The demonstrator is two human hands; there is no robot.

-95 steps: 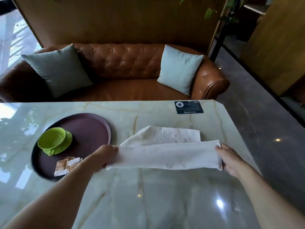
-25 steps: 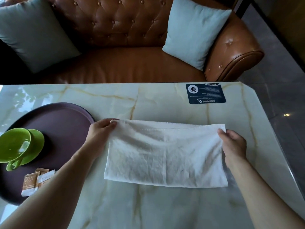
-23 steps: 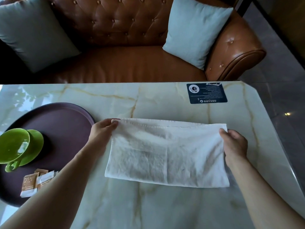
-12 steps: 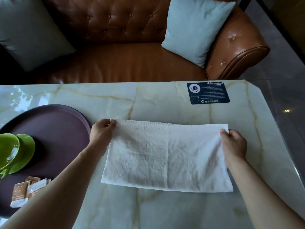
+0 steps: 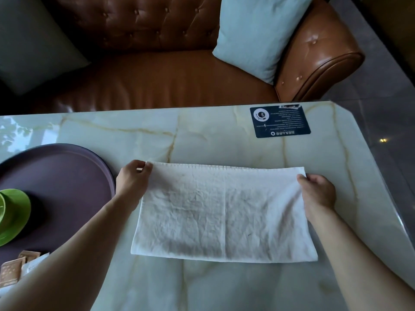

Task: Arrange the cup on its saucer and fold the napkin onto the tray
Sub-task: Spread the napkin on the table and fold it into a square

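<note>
From the head view, the napkin [image 5: 224,212], held up loosely folded seconds ago, now lies flat on the table [image 5: 224,135], so one fold looks done. The left hand [image 5: 132,180] and right hand [image 5: 317,191] pinch its far corners, right of the tray [image 5: 67,176].

Bare table [image 5: 224,140] beyond napkin [image 5: 224,212], tray [image 5: 67,176] close left, card [image 5: 280,121] far right

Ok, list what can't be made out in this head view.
- Green cup and saucer: cut off by the left edge.
- Packets on the tray: partly cut off, print too small.
- Dark card: text too small.
- Napkin: layer count hidden underneath.
</note>
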